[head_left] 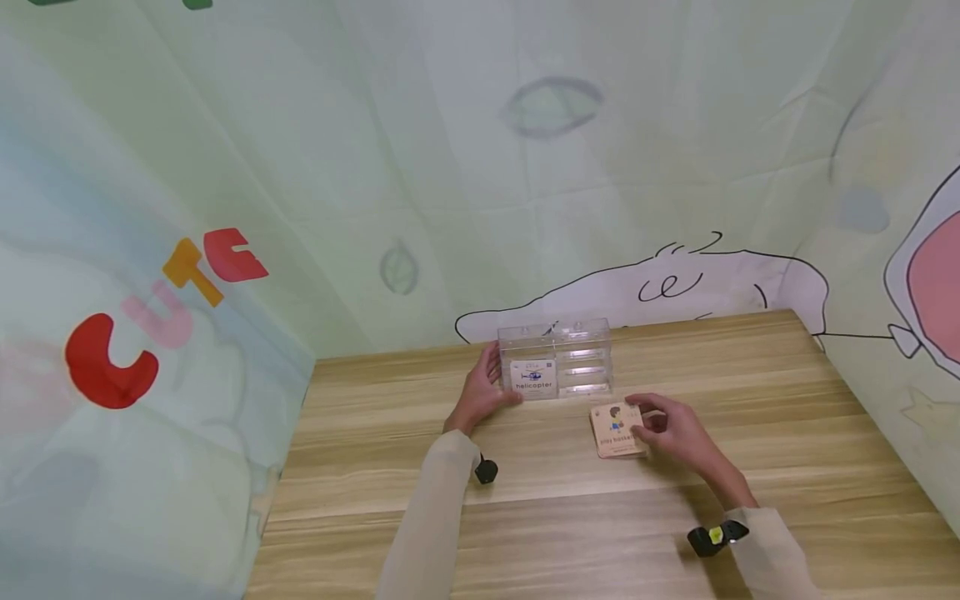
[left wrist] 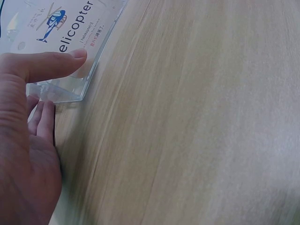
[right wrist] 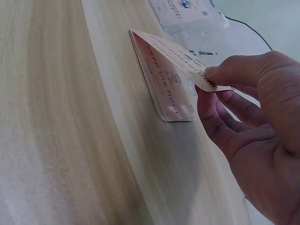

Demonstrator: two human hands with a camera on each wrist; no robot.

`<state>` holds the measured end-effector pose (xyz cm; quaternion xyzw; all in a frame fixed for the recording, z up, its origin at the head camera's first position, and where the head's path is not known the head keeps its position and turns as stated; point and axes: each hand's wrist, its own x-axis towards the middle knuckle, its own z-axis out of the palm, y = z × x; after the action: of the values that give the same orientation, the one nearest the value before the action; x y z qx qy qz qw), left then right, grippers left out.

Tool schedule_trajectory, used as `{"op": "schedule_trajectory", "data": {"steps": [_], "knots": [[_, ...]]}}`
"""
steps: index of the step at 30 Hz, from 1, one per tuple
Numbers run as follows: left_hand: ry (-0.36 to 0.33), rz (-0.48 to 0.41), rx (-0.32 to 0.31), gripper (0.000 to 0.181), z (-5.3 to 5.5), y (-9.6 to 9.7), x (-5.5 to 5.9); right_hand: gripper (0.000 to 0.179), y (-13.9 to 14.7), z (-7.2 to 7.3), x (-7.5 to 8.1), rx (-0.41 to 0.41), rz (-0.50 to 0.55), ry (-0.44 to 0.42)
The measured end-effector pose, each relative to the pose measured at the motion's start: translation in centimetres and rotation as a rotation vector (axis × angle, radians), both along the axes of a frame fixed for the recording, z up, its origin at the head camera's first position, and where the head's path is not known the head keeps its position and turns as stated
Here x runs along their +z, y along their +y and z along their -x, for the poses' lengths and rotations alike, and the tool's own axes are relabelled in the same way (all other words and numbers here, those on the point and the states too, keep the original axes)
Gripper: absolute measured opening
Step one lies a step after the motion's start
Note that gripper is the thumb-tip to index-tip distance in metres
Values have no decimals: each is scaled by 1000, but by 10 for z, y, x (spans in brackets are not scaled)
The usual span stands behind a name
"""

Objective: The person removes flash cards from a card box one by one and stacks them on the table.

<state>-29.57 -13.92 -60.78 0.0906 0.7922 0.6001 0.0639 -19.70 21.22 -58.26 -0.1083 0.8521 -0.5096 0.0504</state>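
Note:
A clear plastic box (head_left: 527,337) with compartments stands near the table's back edge. Behind its front left panel is a card (head_left: 534,380) reading "helicopter". My left hand (head_left: 480,395) holds the box's left end, thumb across the lower front and the other fingers at the side and behind. To the box's front right, my right hand (head_left: 675,429) pinches a "play basketball" card (right wrist: 180,55) by one edge. That edge is lifted off a small stack of cards (right wrist: 164,89), where a "sweep the floor" card shows underneath.
The wooden table (head_left: 540,542) reaches back to a printed cloth backdrop (head_left: 450,167) with cartoon shapes. Several stacked slots (head_left: 585,371) make up the box's right half. Each wrist wears a small black camera (head_left: 486,471).

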Motion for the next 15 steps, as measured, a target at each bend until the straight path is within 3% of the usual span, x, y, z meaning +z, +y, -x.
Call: {"op": "schedule_trajectory", "data": {"steps": [7, 15], "knots": [[12, -29, 2, 114, 0, 1, -1, 48, 0, 1, -9, 17, -40, 25], [-6, 2, 7, 112, 1, 1, -1, 46, -2, 3, -13, 28, -132, 66]]}}
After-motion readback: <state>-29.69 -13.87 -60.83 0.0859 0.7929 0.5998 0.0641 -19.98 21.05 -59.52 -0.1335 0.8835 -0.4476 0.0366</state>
